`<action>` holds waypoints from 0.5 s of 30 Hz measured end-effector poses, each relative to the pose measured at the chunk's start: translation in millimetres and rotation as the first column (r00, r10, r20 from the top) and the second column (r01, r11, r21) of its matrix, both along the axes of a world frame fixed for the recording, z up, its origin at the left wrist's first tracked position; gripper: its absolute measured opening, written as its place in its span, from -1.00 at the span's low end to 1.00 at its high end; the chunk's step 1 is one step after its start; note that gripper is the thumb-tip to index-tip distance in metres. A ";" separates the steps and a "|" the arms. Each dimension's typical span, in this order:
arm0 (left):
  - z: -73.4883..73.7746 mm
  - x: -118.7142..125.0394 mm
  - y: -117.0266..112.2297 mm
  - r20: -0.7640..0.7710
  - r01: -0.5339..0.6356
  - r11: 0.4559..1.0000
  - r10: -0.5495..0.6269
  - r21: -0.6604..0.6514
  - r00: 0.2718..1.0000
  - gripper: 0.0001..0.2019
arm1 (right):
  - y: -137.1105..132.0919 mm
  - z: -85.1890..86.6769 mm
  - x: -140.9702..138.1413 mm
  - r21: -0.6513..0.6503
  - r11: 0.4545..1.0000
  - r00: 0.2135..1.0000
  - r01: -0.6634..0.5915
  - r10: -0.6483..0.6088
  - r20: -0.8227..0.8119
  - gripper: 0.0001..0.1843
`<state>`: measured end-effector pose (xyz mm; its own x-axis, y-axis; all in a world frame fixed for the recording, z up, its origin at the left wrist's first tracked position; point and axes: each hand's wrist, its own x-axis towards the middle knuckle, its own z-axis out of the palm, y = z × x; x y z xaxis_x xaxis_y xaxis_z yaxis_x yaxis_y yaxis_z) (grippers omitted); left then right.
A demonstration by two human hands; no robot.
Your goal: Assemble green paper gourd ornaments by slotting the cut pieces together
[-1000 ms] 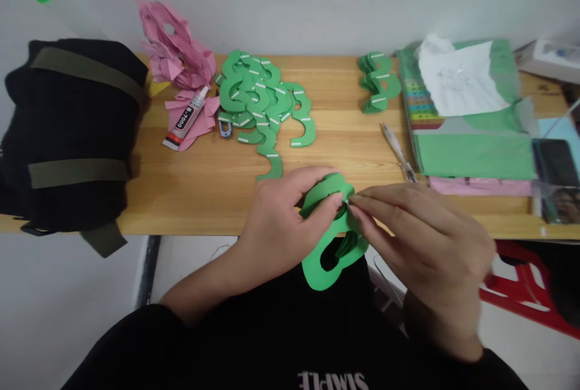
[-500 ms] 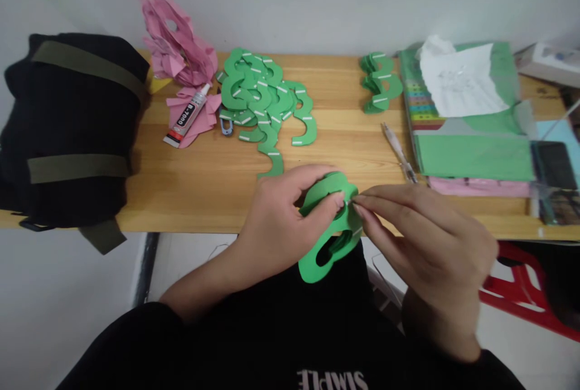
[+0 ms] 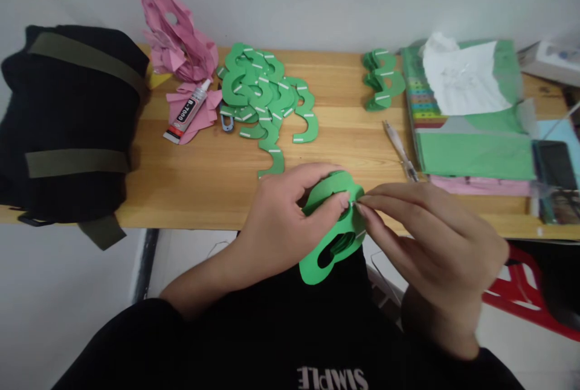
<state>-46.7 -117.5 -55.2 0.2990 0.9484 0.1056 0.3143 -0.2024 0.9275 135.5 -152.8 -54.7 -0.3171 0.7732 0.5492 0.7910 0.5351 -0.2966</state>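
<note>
My left hand (image 3: 290, 221) grips a stack of curvy green paper cutouts (image 3: 315, 267) just past the table's front edge, above my lap. Its thumb lies across the top piece. At the right edge of the stack, the thumb and fingertips of my right hand (image 3: 430, 239) are pinched on a small white strip (image 3: 354, 203), mostly covered by the fingers. On the table behind lies a heap of similar wavy green cutouts (image 3: 258, 87) bearing short white strips. A smaller green bunch (image 3: 385, 80) stands near the back, to the right.
A black bag (image 3: 72, 124) with olive straps fills the left end. Pink paper scraps (image 3: 181, 39), a B-7000 glue tube (image 3: 188, 112) and a small blue clip (image 3: 227, 123) lie beside the heap. Rightward are a pen (image 3: 400, 151), green paper packs (image 3: 473, 151), crumpled white paper (image 3: 464, 78) and a red stool (image 3: 521, 296).
My right hand and the edge of the green stack have shifted slightly right. My left hand keeps its grip, and the view has tilted a little.
</note>
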 end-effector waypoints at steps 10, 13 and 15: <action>2.2 0.4 -0.5 0.032 -0.028 0.996 0.031 -0.085 0.999 -0.82 | 0.4 1.6 1.8 -0.009 0.999 0.999 -0.034 0.034 -0.006 -0.79; 2.7 0.3 0.0 0.064 -0.010 0.989 0.020 -0.150 0.998 -0.75 | 1.2 2.2 2.5 -0.022 0.999 0.998 -0.049 0.048 -0.034 -0.78; 2.5 0.4 0.4 0.091 0.012 0.982 0.005 -0.190 0.996 -0.67 | 1.3 2.8 2.7 -0.032 0.998 0.998 -0.050 0.049 -0.043 -0.78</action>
